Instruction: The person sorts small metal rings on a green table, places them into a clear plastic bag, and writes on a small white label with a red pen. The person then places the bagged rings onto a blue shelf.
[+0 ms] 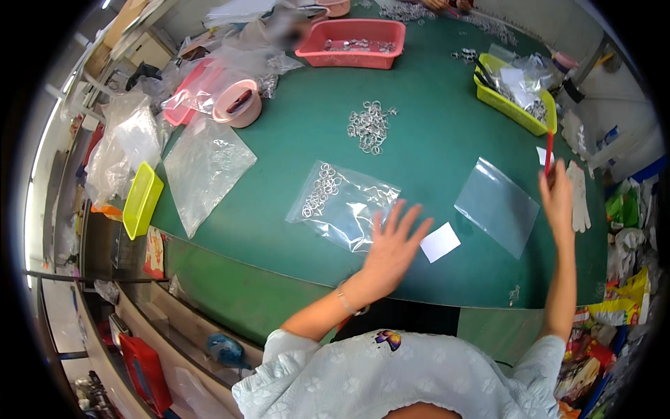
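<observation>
My left hand (396,241) has its fingers spread over the lower right edge of a clear plastic bag (356,209). Small silvery metal rings (322,190) lie in that bag's left end. Just right of the hand is a small white paper slip (440,242). Out at the table's right side, my right hand (557,192) is closed around a slim red pen (549,148), which points away from me. A second white slip (542,155) lies beside the pen. Between the hands a flat clear bag (499,209) rests on the table.
A loose pile of rings (370,127) sits mid-table on the green surface (300,126). Behind are a pink tray (349,59) and a yellow-green basket (513,105). Plastic bags (209,167) and a pink bowl (241,112) crowd the left. A white glove (578,199) lies far right.
</observation>
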`<control>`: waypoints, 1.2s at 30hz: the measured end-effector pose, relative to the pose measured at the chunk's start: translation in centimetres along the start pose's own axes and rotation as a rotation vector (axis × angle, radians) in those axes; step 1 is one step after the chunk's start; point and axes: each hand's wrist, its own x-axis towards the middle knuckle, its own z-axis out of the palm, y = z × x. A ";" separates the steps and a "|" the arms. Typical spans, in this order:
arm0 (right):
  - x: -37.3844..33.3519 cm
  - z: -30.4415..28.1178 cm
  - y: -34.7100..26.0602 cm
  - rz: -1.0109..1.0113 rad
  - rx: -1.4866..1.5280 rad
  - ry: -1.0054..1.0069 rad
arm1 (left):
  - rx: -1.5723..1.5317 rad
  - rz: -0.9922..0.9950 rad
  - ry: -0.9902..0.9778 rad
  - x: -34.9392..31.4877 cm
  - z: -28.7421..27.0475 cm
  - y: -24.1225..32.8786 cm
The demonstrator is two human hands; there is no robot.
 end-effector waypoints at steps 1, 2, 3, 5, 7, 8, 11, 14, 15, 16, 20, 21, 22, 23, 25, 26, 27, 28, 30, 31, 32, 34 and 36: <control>-1.9 0.0 -0.7 0.016 0.051 0.032 | 0.130 -0.039 0.001 -1.2 -0.8 -0.6; -3.4 -0.7 -0.3 0.006 0.044 0.000 | 0.157 -0.083 -0.023 -2.3 -1.2 -1.5; -4.8 -1.0 -0.1 0.040 0.126 0.022 | 0.186 -0.130 -0.048 -3.5 -1.2 -2.8; -6.8 -1.4 -0.5 0.180 0.317 0.012 | 0.244 -0.158 -0.034 -4.6 -1.0 -5.4; -8.5 -1.9 -1.3 0.194 0.390 0.046 | 0.274 -0.106 -0.031 -4.7 -2.6 -6.3; -9.2 -2.1 -1.6 0.203 0.398 0.082 | 0.341 -0.040 -0.041 -4.8 -2.5 -7.5; -11.8 -2.6 -1.0 0.313 0.497 0.101 | 0.331 -0.054 -0.029 -4.6 -3.0 -9.7; -14.4 -3.0 0.6 0.411 0.476 0.089 | 0.332 -0.103 -0.008 -5.1 -3.1 -9.9; -15.2 -2.9 1.2 0.449 0.540 0.154 | 0.251 -0.068 0.061 -5.0 -4.1 -9.4; -15.7 -2.8 1.5 0.484 0.603 0.193 | 0.258 -0.057 0.150 -4.5 -5.1 -9.6; -17.6 -2.7 2.1 0.584 0.702 0.251 | 0.352 -0.006 0.369 1.8 -11.2 -10.8; -17.6 -2.5 2.2 0.592 0.699 0.247 | 0.392 0.027 0.374 3.9 -12.4 -11.0; -17.7 -2.2 2.5 0.601 0.709 0.252 | 0.436 0.058 0.383 5.9 -13.6 -11.2; -17.9 -1.9 2.9 0.606 0.720 0.262 | 0.455 0.058 0.378 7.9 -14.7 -11.7; -17.8 -1.6 3.3 0.619 0.739 0.288 | 0.470 0.052 0.394 12.0 -16.1 -12.3; -17.7 -1.7 3.2 0.625 0.752 0.303 | 0.471 0.047 0.415 14.0 -16.6 -12.4; -17.8 -1.7 3.4 0.635 0.760 0.317 | 0.461 0.063 0.433 16.2 -17.0 -11.9; -17.9 -1.7 3.7 0.633 0.760 0.332 | 0.450 0.079 0.457 18.4 -17.2 -11.4; -18.2 -1.0 4.4 0.624 0.772 0.362 | 0.380 0.102 0.496 22.5 -17.5 -11.6; -18.3 -0.7 4.5 0.634 0.782 0.417 | 0.339 0.117 0.513 24.3 -17.4 -11.3; -18.3 -0.3 4.5 0.644 0.792 0.471 | 0.361 0.130 0.553 26.0 -17.2 -10.9; -18.5 0.3 5.2 0.652 0.814 0.555 | 0.403 0.160 0.624 28.9 -17.0 -9.3; -18.8 0.8 5.8 0.642 0.841 0.606 | 0.394 0.142 0.679 31.5 -16.8 -8.8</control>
